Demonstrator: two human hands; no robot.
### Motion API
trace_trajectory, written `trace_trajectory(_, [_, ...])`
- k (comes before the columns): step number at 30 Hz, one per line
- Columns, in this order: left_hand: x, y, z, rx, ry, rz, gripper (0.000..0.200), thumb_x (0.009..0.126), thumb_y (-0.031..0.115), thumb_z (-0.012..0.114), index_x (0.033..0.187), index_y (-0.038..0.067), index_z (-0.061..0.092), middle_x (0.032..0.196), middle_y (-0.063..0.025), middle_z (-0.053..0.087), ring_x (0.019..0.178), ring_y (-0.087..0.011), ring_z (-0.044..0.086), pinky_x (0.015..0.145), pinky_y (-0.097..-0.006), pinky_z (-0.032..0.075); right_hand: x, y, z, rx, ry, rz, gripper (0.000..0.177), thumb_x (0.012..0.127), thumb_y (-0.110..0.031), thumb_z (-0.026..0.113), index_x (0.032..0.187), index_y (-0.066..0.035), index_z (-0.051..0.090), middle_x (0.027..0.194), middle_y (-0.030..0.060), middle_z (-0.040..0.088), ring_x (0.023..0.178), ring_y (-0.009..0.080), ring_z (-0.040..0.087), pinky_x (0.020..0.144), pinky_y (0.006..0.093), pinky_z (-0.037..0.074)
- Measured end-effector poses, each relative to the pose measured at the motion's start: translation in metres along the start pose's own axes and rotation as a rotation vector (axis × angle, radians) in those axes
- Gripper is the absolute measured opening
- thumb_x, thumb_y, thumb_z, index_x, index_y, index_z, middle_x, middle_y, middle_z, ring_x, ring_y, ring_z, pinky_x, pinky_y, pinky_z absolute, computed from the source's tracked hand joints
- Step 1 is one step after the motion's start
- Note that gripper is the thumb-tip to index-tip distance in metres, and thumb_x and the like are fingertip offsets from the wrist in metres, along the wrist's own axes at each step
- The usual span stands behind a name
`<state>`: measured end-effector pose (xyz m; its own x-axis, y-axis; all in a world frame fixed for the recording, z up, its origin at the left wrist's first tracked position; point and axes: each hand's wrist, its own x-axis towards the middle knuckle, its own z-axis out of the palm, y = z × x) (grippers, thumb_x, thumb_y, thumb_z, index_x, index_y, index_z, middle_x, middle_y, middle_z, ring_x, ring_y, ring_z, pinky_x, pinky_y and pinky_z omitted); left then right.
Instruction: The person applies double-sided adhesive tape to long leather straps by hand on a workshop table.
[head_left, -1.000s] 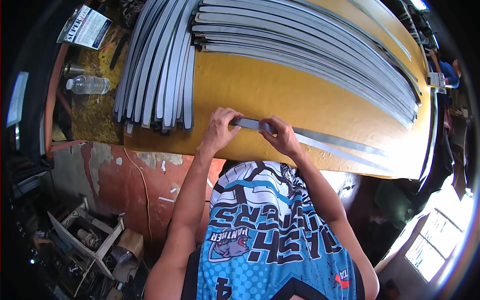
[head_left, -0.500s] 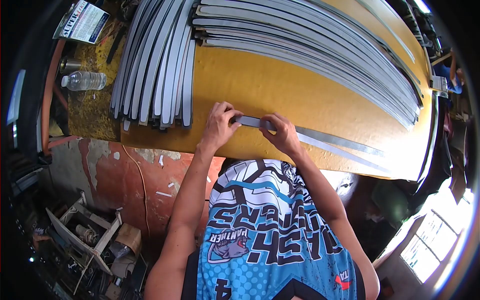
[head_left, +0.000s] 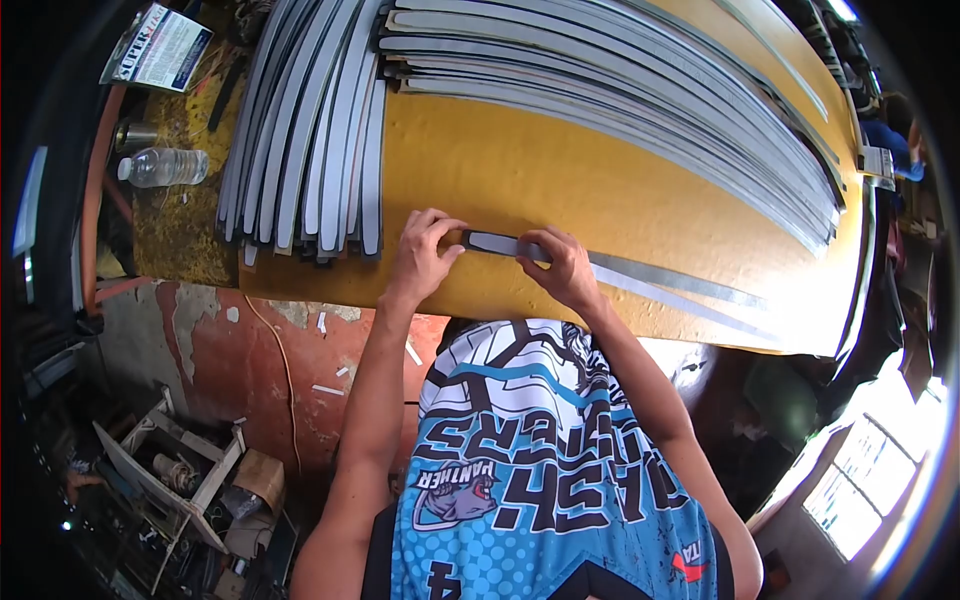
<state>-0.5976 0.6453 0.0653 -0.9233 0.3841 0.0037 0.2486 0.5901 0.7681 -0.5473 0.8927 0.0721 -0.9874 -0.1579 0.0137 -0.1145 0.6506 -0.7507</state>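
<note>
A dark strip with a pale grey layer on it (head_left: 493, 242) lies near the front edge of the yellow table. My right hand (head_left: 558, 262) pinches this strip a little behind its rounded left end. To the right of that hand the strip parts into a dark length and a pale length (head_left: 660, 291). My left hand (head_left: 425, 255) is just left of the strip's end, thumb and fingers apart, with nothing visible between them.
Bundles of long strips lie behind my hands (head_left: 600, 80) and to the left (head_left: 310, 130) on the yellow table (head_left: 480, 150). A clear bottle (head_left: 165, 167) and a printed box (head_left: 160, 47) are at the far left. Another person's arm (head_left: 915, 145) shows at the far right.
My left hand has come off the strip's end and moved slightly left, its fingers parting. The dark end now shows uncovered. My right hand has barely moved.
</note>
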Motion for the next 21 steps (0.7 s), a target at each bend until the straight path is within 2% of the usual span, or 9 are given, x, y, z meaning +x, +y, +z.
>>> trace_trajectory(11, [0.0002,0.0068,0.0112,0.053,0.004,-0.004,0.026,0.075,0.005,0.078,0.101,0.007,0.074,0.101,-0.0061,0.063,0.100,-0.0272,0.058,0.092,-0.0405,0.048,-0.0019,0.0062,-0.0111,0.132,0.001,0.037,0.023,0.079,-0.012,0.078,0.099,-0.006,0.070,0.089,0.0113,0.067,0.076,0.0295,0.064,0.068,0.0371,0.052])
trace_trajectory(13, [0.0005,0.0066,0.0108,0.048,-0.001,-0.010,0.026,0.075,0.005,0.078,0.101,0.007,0.074,0.100,-0.0062,0.063,0.100,-0.0272,0.058,0.092,-0.0405,0.048,-0.0025,0.0015,-0.0156,0.238,-0.017,0.179,0.024,0.080,-0.013,0.079,0.101,-0.005,0.071,0.090,0.0114,0.068,0.075,0.0273,0.064,0.068,0.0350,0.052])
trace_trajectory(18, [0.0016,0.0065,0.0095,0.044,-0.010,0.001,0.029,0.075,0.003,0.079,0.103,0.005,0.075,0.100,-0.0086,0.063,0.100,-0.0282,0.058,0.091,-0.0396,0.049,-0.0036,0.0058,-0.0111,0.186,-0.029,0.129,0.024,0.080,-0.013,0.079,0.101,-0.006,0.071,0.086,0.0109,0.067,0.073,0.0264,0.063,0.065,0.0352,0.051])
trace_trajectory(21, [0.0016,0.0057,0.0105,0.036,-0.009,-0.017,0.025,0.075,0.005,0.078,0.100,0.008,0.075,0.100,-0.0062,0.063,0.100,-0.0274,0.059,0.092,-0.0406,0.048,-0.0029,0.0057,-0.0096,0.136,-0.021,0.094,0.023,0.079,-0.013,0.079,0.100,-0.006,0.072,0.084,0.0108,0.065,0.072,0.0280,0.062,0.064,0.0366,0.050])
